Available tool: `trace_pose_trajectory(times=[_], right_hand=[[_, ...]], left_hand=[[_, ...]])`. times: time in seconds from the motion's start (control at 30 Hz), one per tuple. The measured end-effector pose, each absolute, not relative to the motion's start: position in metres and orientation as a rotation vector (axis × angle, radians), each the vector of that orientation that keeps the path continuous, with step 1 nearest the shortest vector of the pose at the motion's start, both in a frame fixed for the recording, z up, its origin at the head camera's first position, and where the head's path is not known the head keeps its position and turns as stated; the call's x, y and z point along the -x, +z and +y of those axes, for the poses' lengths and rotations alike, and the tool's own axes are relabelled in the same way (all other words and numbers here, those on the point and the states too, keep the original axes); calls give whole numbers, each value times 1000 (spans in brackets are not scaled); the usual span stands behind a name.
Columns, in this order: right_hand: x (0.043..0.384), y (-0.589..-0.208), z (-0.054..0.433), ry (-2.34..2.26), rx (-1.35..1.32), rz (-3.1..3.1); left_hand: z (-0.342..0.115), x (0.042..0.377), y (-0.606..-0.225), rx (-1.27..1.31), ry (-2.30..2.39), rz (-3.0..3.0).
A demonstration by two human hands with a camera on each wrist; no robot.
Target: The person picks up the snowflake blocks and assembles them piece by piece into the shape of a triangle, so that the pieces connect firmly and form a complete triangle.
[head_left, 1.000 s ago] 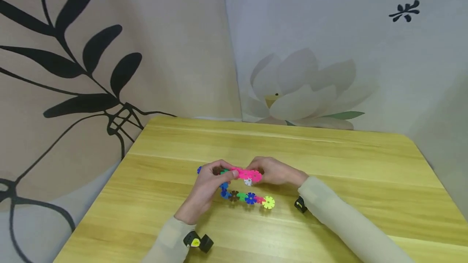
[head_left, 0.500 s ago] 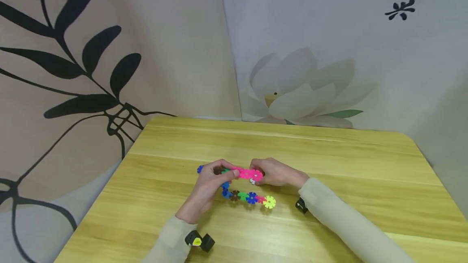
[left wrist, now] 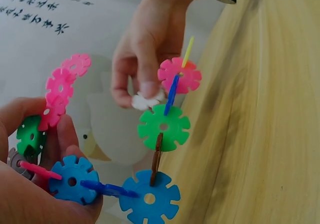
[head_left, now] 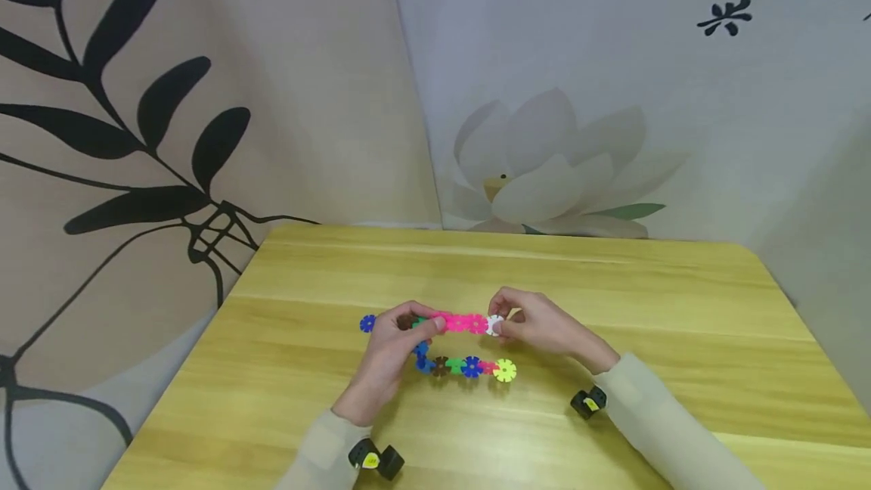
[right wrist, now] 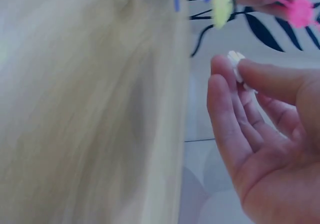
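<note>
My left hand [head_left: 384, 354] grips a chain of interlocking notched plastic discs, its thumb by the pink discs [head_left: 466, 324]. One arm of the chain ends in these pink discs. The other bends through a blue disc [left wrist: 150, 198], a brown one, a green disc [left wrist: 164, 127] and a pink one to a yellow disc [head_left: 505, 370] at the tip. Between thumb and fingertips, my right hand [head_left: 544, 324] pinches a white notched disc [left wrist: 148, 100]. Both wrist views show this white disc apart from the chain. Part of the chain is hidden by the left palm.
Both hands are above a light wooden table [head_left: 476, 437]. Behind it hangs a cloth backdrop [head_left: 327, 97] with printed leaves and a pale flower. A wrist camera [head_left: 588, 402] sits at the right cuff, and another camera [head_left: 376, 460] at the left.
My right hand has moved to the right, and the white disc, earlier partly behind the pink end, now shows beside it. The left hand keeps its grip on the chain.
</note>
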State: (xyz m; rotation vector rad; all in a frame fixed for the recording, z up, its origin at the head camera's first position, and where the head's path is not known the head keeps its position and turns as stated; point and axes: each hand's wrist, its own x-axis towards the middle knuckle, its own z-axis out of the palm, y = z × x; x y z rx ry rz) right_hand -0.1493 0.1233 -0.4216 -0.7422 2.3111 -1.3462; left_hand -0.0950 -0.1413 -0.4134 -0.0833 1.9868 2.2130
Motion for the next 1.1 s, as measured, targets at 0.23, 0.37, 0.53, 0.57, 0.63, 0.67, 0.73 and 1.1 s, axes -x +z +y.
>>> trace_pose_trajectory(times=[0.23,0.37,0.53,0.57,0.63,0.67,0.73,1.1], right_hand=[[131,-407,133,-1509,621,2298],[120,-398,138,-1580,539,2295],[111,-387,142,-1627,453,2311],[110,-386,142,-1641,437,2305],[107,-383,143,-1679,408,2286],[106,-382,143,-1700,394,2273],[104,-381,143,-1736,374,2244],[92,-379,141,-1811,322,2215]], left_hand=[[-136,90,-414,83,2247,2037],[-133,89,-415,93,2239,2064],[-129,90,-413,75,2235,2068],[-128,91,-413,61,2238,2061],[-127,91,-412,30,2245,2044],[-126,91,-411,13,2248,2039],[-125,91,-411,-11,2251,2033],[-116,87,-411,-61,2227,2066]])
